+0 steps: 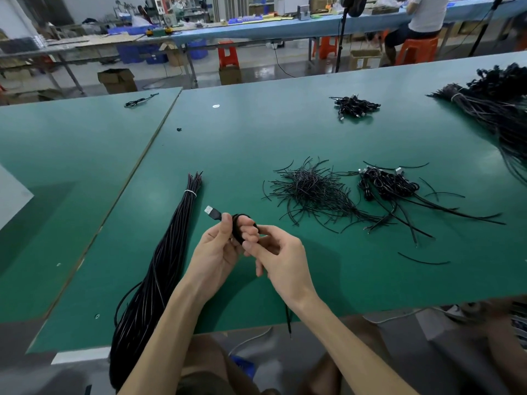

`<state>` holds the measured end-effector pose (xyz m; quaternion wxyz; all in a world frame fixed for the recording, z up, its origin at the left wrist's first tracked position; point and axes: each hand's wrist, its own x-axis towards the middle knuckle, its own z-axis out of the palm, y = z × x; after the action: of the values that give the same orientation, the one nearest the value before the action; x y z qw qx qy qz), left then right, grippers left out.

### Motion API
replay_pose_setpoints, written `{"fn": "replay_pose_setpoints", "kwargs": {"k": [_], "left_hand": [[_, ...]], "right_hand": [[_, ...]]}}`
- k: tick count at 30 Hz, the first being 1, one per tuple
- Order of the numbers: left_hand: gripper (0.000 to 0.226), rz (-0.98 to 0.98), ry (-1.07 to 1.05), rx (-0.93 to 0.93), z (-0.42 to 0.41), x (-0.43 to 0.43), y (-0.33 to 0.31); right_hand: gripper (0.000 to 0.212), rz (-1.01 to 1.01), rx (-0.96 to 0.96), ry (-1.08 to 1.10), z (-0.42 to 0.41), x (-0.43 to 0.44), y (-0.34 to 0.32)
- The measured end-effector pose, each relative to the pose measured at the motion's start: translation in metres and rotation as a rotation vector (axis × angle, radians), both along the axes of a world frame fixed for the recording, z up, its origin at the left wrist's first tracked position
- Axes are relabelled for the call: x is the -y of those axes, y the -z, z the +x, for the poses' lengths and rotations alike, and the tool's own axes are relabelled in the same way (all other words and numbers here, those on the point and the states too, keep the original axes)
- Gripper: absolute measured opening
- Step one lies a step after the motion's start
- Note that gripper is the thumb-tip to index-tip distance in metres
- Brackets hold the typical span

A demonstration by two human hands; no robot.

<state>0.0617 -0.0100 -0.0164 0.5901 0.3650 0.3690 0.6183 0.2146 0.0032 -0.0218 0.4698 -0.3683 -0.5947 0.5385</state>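
Above the green table (285, 132), my left hand (217, 246) grips a coiled black USB cable (237, 223); its silver plug (210, 210) sticks out up and to the left past my thumb. My right hand (278, 253) pinches the same coil from the right side, fingers curled against it. A loose black end (288, 320) hangs down past the table's front edge below my right wrist.
A long tied bundle of black cables (171, 258) lies left of my hands and droops over the front edge. A heap of short black ties (310, 189) and coiled cables (387, 183) lie to the right. More bundles (356, 105) sit farther back, a large bundle (496, 106) at far right.
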Motion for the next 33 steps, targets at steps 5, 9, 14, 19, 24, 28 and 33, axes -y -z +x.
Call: {"fn": "replay_pose_setpoints", "kwargs": {"k": [5,9,14,19,24,28,33], "left_hand": [[0.047,0.034,-0.023,-0.105,0.004,0.001,0.002],[0.049,0.064,-0.060,-0.225,0.008,0.002,0.002],[0.049,0.097,-0.060,-0.328,0.012,0.003,0.002],[0.049,0.113,-0.084,-0.409,0.012,0.000,0.007],[0.049,0.117,-0.055,-0.370,0.010,-0.001,0.011],[0.046,0.136,-0.051,-0.349,0.009,0.000,0.011],[0.041,0.136,-0.024,-0.365,0.007,-0.002,0.015]], "right_hand": [[0.019,0.070,0.067,0.047,0.007,-0.002,0.004],[0.037,0.191,0.229,0.036,0.010,-0.006,0.006],[0.051,0.301,0.411,-0.002,0.013,-0.008,0.001],[0.042,0.363,0.463,-0.014,0.016,-0.008,0.001],[0.044,0.362,0.505,0.005,0.017,-0.008,0.004],[0.052,0.316,0.595,-0.072,0.018,-0.007,0.005],[0.052,0.213,0.473,-0.128,0.021,-0.008,0.003]]}}
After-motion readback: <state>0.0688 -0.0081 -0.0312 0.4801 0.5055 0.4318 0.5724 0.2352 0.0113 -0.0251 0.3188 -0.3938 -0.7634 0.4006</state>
